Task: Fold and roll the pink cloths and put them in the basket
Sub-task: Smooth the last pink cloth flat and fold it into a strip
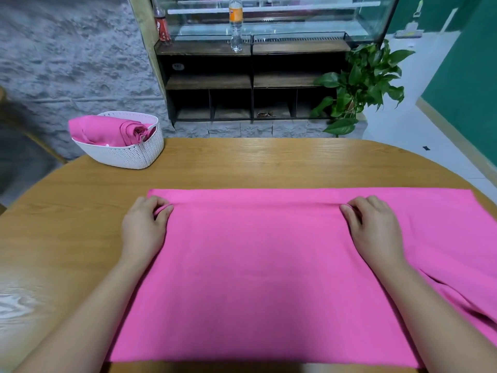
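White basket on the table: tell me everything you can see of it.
The white basket looks like plastic: oval, with knit-patterned perforated walls and a smooth rim pierced by small holes. It stands on the wooden table near its far left edge. Rolled pink cloth fills it and rises above the rim.

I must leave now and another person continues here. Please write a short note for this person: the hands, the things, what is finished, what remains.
Left grip and right grip: each pinches a raised fold near the far edge of the pink cloth, which is spread on the wooden table.
White basket: far left on the table, with a rolled pink cloth inside.
Done: that roll is in the basket.
Left: finish folding the spread cloth, roll it, put it in the basket.
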{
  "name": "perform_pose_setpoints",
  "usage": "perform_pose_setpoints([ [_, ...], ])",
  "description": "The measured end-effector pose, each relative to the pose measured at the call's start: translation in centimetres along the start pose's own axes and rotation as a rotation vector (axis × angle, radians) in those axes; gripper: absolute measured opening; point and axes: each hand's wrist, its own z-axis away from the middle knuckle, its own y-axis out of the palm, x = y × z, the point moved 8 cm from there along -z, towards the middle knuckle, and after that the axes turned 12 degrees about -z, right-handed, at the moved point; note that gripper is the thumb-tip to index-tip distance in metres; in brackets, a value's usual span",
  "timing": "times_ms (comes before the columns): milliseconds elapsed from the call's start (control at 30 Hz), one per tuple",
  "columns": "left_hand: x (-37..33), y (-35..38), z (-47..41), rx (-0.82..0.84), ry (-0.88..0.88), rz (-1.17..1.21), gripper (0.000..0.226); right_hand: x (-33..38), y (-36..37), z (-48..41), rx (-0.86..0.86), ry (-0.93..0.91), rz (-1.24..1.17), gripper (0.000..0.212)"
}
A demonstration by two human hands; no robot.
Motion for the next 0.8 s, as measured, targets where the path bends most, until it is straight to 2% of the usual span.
perform_pose_setpoints([
  [267,0.9,-2.3,4.5,0.003,-0.045,0.025,0.001,1.1,-1.5,3.4,0.009,-0.014,-0.007,0.020],
  [500,-0.5,-4.6,0.2,0.010,-0.033,0.100,0.001,1.3,-1.6,3.1,0.004,-0.012,-0.010,0.021],
  [700,0.5,-1.2,-2.1,0.100,-0.074,0.045,0.005,1.4,-1.8,3.2,0.000,-0.003,-0.005,0.020],
  [800,0.9,-0.2,-1.6,0.055,-0.055,0.007,0.003,1.4,-1.8,3.3,-0.003,-0.002,-0.001,0.020],
])
